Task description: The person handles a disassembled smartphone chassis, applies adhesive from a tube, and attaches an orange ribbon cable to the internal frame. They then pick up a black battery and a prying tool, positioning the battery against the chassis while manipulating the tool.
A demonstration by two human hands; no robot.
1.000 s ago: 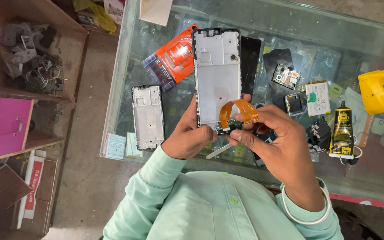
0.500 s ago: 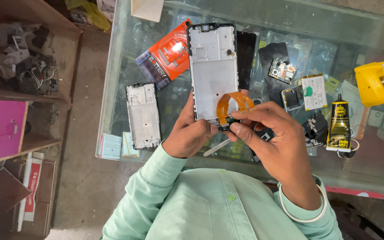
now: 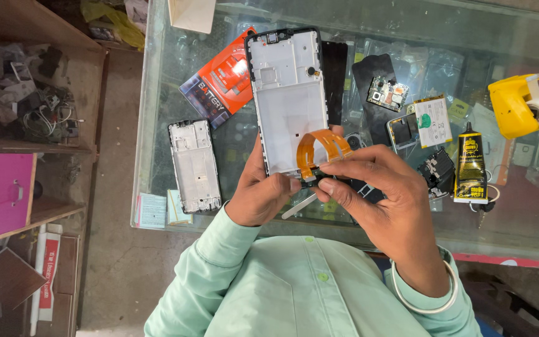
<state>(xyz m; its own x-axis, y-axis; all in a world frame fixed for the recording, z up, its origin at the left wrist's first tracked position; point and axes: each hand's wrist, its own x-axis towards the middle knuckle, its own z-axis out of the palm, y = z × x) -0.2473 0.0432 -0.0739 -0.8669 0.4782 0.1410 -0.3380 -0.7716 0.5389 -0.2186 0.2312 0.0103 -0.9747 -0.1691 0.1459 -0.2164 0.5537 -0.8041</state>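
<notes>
Head view, left hand: my left hand point(image 3: 263, 196) comes up from the bottom of the frame, wrist bent in, fingers curled around the lower left edge of the phone frame point(image 3: 288, 100), thumb pressed on its bottom corner.
Head view, right hand: my right hand point(image 3: 385, 200) reaches in from the right with the wrist cocked, and the thumb and forefinger are pinched together on the lower end of the orange flex cable point(image 3: 319, 146). The other fingers are folded loosely underneath.
Phone frame: white inner side up, held upright-ish above the glass counter point(image 3: 169, 75), roughly centre of the shot.
Flex cable: arches up in a loop off the frame's bottom end, right beside my right fingertips.
Silver tool: a thin metal strip point(image 3: 299, 206) pokes out between my two hands; can't tell which one actually holds it.
On the counter: second phone frame point(image 3: 194, 165) lying flat to the left, orange battery pack point(image 3: 223, 78) above it, black glue tube point(image 3: 469, 165) and yellow tape dispenser point(image 3: 519, 103) off to the right.
Wrist: white bangle point(image 3: 422, 293) on my right arm.
</notes>
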